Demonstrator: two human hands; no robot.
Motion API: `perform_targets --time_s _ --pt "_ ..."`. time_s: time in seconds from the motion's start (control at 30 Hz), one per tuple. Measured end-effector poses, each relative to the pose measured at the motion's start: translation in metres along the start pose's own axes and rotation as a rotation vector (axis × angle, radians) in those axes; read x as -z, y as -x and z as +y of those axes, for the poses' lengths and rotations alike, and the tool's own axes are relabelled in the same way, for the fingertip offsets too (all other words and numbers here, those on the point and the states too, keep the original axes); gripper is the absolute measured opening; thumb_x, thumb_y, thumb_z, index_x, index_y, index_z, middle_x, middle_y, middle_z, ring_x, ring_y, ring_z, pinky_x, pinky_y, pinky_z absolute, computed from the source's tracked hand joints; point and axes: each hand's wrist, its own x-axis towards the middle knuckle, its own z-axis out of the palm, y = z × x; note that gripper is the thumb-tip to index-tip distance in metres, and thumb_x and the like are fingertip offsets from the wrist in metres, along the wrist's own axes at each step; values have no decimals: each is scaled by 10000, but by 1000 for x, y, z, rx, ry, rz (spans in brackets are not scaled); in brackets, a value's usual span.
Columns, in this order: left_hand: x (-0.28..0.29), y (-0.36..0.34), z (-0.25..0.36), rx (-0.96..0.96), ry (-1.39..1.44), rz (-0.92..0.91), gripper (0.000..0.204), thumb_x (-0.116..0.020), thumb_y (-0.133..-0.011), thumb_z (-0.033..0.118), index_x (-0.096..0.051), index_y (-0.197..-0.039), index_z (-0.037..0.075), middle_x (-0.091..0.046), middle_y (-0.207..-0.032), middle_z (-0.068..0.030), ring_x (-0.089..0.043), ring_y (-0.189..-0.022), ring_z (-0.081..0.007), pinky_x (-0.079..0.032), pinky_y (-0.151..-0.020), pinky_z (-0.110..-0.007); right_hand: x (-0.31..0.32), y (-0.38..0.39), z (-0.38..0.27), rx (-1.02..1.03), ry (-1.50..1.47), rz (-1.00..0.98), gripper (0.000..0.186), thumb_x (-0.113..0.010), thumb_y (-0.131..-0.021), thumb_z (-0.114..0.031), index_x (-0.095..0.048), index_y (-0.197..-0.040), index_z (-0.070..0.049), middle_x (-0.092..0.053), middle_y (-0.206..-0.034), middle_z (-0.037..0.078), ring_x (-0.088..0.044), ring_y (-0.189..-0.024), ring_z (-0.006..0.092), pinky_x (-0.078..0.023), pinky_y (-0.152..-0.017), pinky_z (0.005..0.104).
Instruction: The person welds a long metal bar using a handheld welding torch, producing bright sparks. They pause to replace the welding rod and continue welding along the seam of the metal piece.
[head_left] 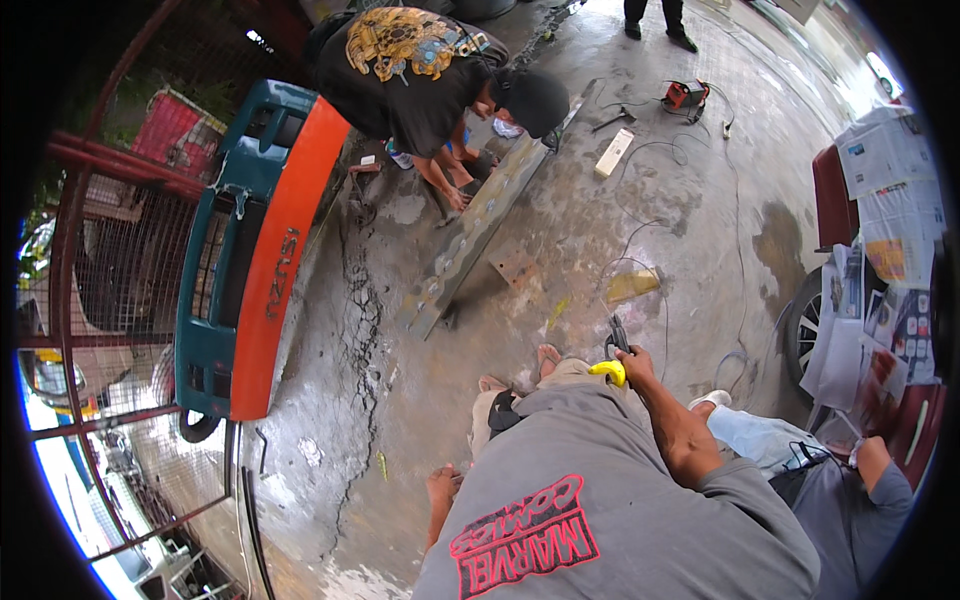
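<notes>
Fence (pixel 130 262): red-framed mesh, stood at 9 o'clock from mid-view.
Panel (pixel 280 235): green and orange, slanted upright beside the fence, between 9 and 10 o'clock.
Crack (pixel 362 350): ran down the wet floor (pixel 400 270) at 8 o'clock.
Co-worker (pixel 420 90): in a black printed top and dark cap, bent over at 11 o'clock, with a hand low by the left edge of the bar (pixel 488 215).
Left hand (pixel 441 487): hung at 6 o'clock, partly behind the grey shirt (pixel 640 440); whether it held anything could not be told.
Bar: long, flat and grey, slanted from mid-view toward 1 o'clock.
Rusty plate (pixel 515 267): lay just right of the bar, near 1 o'clock.
Hammer (pixel 613 117) and white box (pixel 614 153): lay near each other on the floor toward 1 o'clock.
Tool (pixel 617 331): black, toward 4 o'clock, its tip pointing up-left.
Right hand (pixel 635 364): closed round the tool, fingers wrapped about its grip.
Yellow plate (pixel 633 286): lay flat at 3 o'clock, beyond the tool.
Red machine (pixel 687 97): stood between 1 and 2 o'clock.
Wheel (pixel 800 330): stood at 3 o'clock, partly behind papers (pixel 890 190).
Seated person (pixel 850 510): in pale jeans, sat at 4 o'clock.
</notes>
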Motion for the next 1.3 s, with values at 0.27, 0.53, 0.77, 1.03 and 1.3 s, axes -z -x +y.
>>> perform_targets --time_s 0.27,0.53,0.77,1.03,1.3 --pt "-20 13 50 176 -9 -44 347 -705 -1066 282 -710 -1196 -40 -761 -990 -123 -755 -779 -235 -577 -646 -345 8 -33 24 148 13 26 443 -813 -955 -307 -747 -1250 17 -757 -959 130 -698 -796 237 -550 -723 393" --pt "-1 -15 33 266 102 -24 342 -722 -1049 306 -733 -1165 -16 -762 -958 -98 -745 -766 -199 -567 -651 -321 7 -15 1 94 -84 -16 437 -814 -973 -335 -734 -1249 -6 -702 -858 91 -671 -647 187 -541 -564 361" --pt "16 -48 40 245 124 -44 309 -711 -1055 293 -748 -1162 6 -767 -956 -81 -736 -752 -170 -556 -647 -305 20 9 -24 69 -114 -21 413 -794 -1000 -321 -700 -1254 -9 -664 -864 40 -640 -675 158 -520 -579 343" --pt "1 -60 54 261 37 -61 309 -709 -1054 322 -733 -1164 34 -759 -960 -78 -739 -770 -186 -575 -662 -326 49 2 -61 122 -177 -6 258 -768 -1013 -285 -696 -1089 -50 -646 -863 18 -617 -666 140 -493 -592 321" --pt "-75 -50 98 263 27 -23 331 -708 -1061 326 -748 -1127 5 -765 -946 -87 -731 -755 -185 -572 -658 -330 115 -89 -87 134 -83 -62 507 -776 -1013 -303 -652 -1388 16 -670 -908 35 -635 -686 141 -493 -580 328"
